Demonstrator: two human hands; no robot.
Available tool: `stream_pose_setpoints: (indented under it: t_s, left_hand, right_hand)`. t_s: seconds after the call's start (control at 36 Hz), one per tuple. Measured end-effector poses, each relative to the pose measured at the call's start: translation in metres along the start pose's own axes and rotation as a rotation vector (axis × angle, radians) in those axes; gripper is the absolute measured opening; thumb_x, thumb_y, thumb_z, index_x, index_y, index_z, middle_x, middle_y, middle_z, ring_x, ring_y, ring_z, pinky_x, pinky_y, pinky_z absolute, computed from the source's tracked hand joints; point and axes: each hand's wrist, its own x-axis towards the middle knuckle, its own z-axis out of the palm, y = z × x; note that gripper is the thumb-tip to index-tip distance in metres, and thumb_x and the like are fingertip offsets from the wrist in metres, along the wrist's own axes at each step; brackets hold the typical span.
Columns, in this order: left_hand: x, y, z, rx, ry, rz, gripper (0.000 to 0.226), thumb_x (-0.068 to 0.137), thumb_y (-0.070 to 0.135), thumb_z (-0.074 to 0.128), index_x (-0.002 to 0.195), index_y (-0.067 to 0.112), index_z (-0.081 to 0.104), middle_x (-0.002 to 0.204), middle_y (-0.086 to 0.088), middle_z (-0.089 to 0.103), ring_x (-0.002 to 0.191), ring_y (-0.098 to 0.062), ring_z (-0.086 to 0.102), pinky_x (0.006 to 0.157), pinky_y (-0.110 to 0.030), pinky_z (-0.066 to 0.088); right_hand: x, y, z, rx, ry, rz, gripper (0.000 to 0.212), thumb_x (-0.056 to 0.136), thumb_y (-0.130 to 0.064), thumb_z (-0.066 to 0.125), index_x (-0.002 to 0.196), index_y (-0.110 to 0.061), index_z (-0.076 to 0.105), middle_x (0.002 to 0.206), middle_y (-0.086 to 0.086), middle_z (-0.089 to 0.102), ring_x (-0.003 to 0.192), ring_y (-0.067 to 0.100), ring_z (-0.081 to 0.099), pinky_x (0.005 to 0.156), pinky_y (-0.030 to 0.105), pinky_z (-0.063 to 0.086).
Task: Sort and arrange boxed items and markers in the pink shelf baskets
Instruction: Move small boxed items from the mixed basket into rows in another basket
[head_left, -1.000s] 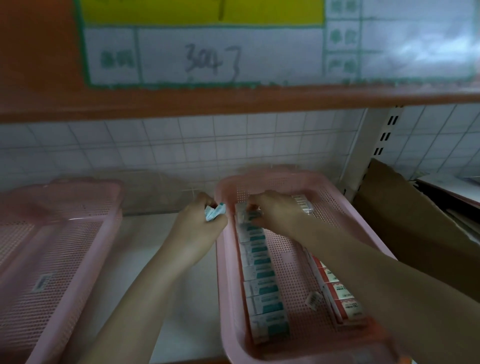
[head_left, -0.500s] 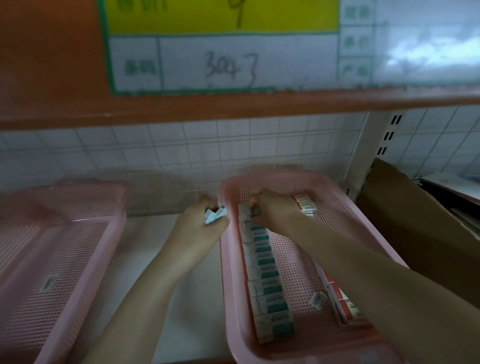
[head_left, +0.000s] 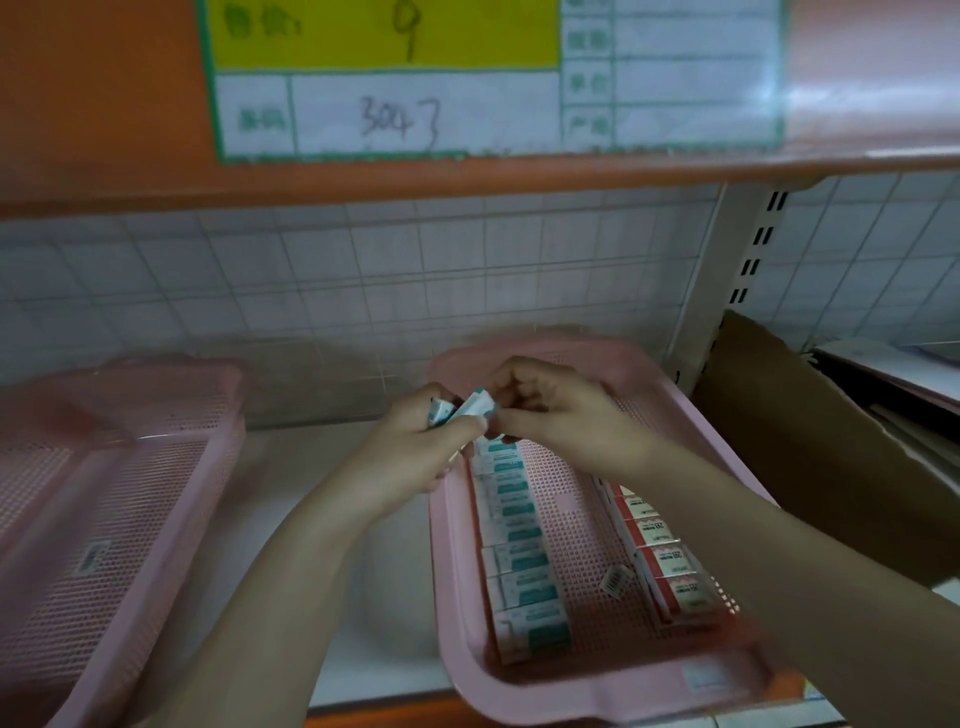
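Note:
A pink mesh basket (head_left: 582, 691) sits on the shelf at centre right. Along its left wall runs a row of several small white-and-teal boxes (head_left: 514, 540). Several white-and-red boxes (head_left: 665, 561) line its right side. My left hand (head_left: 415, 457) grips a couple of small teal boxes (head_left: 441, 410) at the basket's far left corner. My right hand (head_left: 561, 415) pinches the end of one of those boxes (head_left: 480, 404), right against my left fingers. A loose barcode sticker (head_left: 616, 581) lies on the basket floor.
A second pink mesh basket (head_left: 171, 519) stands at the left, with a barcode label (head_left: 91, 557) on its floor. A brown cardboard box (head_left: 831, 447) stands at the right behind the shelf upright (head_left: 748, 260). An orange shelf with a price label (head_left: 395, 114) hangs overhead.
My right hand has lifted off the far end of the teal row and come left to the boxes in my left hand. My left hand has risen slightly.

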Motion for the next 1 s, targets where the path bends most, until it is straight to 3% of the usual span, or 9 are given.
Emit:
stream_pose_setpoints:
  t_s: [0.22, 0.36, 0.42, 0.56, 0.64, 0.75, 0.83, 0.89, 1.0]
  left_hand:
    - [-0.008, -0.002, -0.002, -0.073, -0.051, 0.031, 0.028, 0.095, 0.027, 0.054, 0.092, -0.001, 0.057, 0.063, 0.001, 0.056, 0.045, -0.005, 0.038, 0.041, -0.018, 0.027]
    - [-0.009, -0.008, -0.003, 0.162, -0.023, 0.200, 0.004, 0.090, 0.022, 0.063, 0.088, 0.018, 0.065, 0.057, 0.021, 0.054, 0.049, 0.005, 0.045, 0.051, -0.014, 0.034]
    - [-0.008, -0.010, -0.002, 0.256, 0.005, 0.265, 0.011, 0.086, 0.020, 0.068, 0.080, 0.025, 0.061, 0.059, 0.024, 0.055, 0.054, 0.006, 0.047, 0.053, -0.014, 0.034]
    - [-0.006, -0.010, 0.004, 0.320, 0.033, 0.284, 0.015, 0.080, 0.017, 0.073, 0.081, 0.024, 0.060, 0.073, 0.011, 0.057, 0.060, 0.000, 0.049, 0.059, -0.024, 0.037]
    - [-0.005, -0.011, 0.004, 0.322, 0.017, 0.264, 0.017, 0.081, 0.017, 0.073, 0.080, 0.027, 0.059, 0.071, 0.014, 0.056, 0.056, 0.005, 0.048, 0.056, -0.021, 0.035]
    - [-0.005, -0.014, 0.001, 0.303, 0.048, 0.214, 0.006, 0.088, 0.019, 0.063, 0.086, 0.025, 0.064, 0.071, 0.013, 0.058, 0.060, 0.001, 0.049, 0.057, -0.020, 0.037]
    - [-0.006, -0.016, -0.005, 0.304, 0.081, 0.153, 0.015, 0.088, 0.019, 0.052, 0.087, 0.018, 0.068, 0.077, 0.007, 0.061, 0.070, -0.005, 0.050, 0.066, -0.027, 0.038]
    - [-0.007, -0.016, -0.009, 0.297, 0.111, 0.121, 0.020, 0.087, 0.016, 0.049, 0.090, 0.017, 0.070, 0.076, 0.006, 0.060, 0.070, -0.009, 0.051, 0.068, -0.027, 0.039]
    - [-0.009, -0.019, -0.016, 0.294, 0.148, 0.087, 0.028, 0.092, 0.011, 0.043, 0.088, 0.022, 0.069, 0.080, 0.013, 0.064, 0.061, 0.001, 0.050, 0.066, -0.023, 0.042]
  right_hand:
    - [-0.009, 0.003, -0.013, 0.046, 0.008, -0.016, 0.013, 0.089, 0.001, 0.063, 0.101, 0.003, 0.060, 0.089, 0.006, 0.067, 0.081, 0.013, 0.066, 0.076, 0.025, 0.055]
    - [-0.015, 0.005, -0.017, 0.072, -0.045, 0.003, 0.015, 0.082, 0.007, 0.068, 0.096, 0.005, 0.062, 0.088, 0.005, 0.067, 0.082, 0.014, 0.065, 0.078, 0.024, 0.054]
    - [-0.016, 0.004, -0.019, 0.053, -0.073, 0.032, 0.018, 0.080, 0.004, 0.071, 0.096, 0.000, 0.066, 0.091, 0.004, 0.070, 0.085, 0.015, 0.067, 0.081, 0.026, 0.054]
    - [-0.015, 0.000, -0.017, -0.148, -0.099, 0.034, 0.025, 0.077, -0.003, 0.077, 0.101, -0.008, 0.071, 0.095, 0.002, 0.072, 0.087, 0.014, 0.067, 0.082, 0.025, 0.055]
    - [-0.014, 0.001, -0.018, -0.231, -0.090, 0.026, 0.023, 0.075, -0.009, 0.080, 0.097, -0.013, 0.073, 0.091, -0.003, 0.072, 0.085, 0.014, 0.067, 0.079, 0.025, 0.054]
    - [-0.008, 0.011, -0.024, -0.421, -0.058, 0.055, 0.022, 0.075, -0.016, 0.080, 0.096, -0.019, 0.071, 0.087, -0.013, 0.067, 0.079, 0.003, 0.062, 0.069, 0.014, 0.049]
    - [-0.001, 0.024, -0.030, -0.651, -0.062, 0.101, 0.023, 0.078, -0.025, 0.078, 0.099, -0.022, 0.069, 0.086, -0.020, 0.060, 0.078, -0.002, 0.058, 0.064, 0.006, 0.042]
    - [0.005, 0.034, -0.032, -0.753, -0.063, 0.142, 0.025, 0.079, -0.027, 0.077, 0.102, -0.020, 0.068, 0.091, -0.015, 0.062, 0.082, 0.001, 0.058, 0.066, 0.008, 0.042]
    - [0.018, 0.042, -0.028, -0.824, -0.063, 0.179, 0.031, 0.082, -0.026, 0.075, 0.110, -0.017, 0.067, 0.105, -0.004, 0.059, 0.087, 0.006, 0.054, 0.069, 0.014, 0.043]
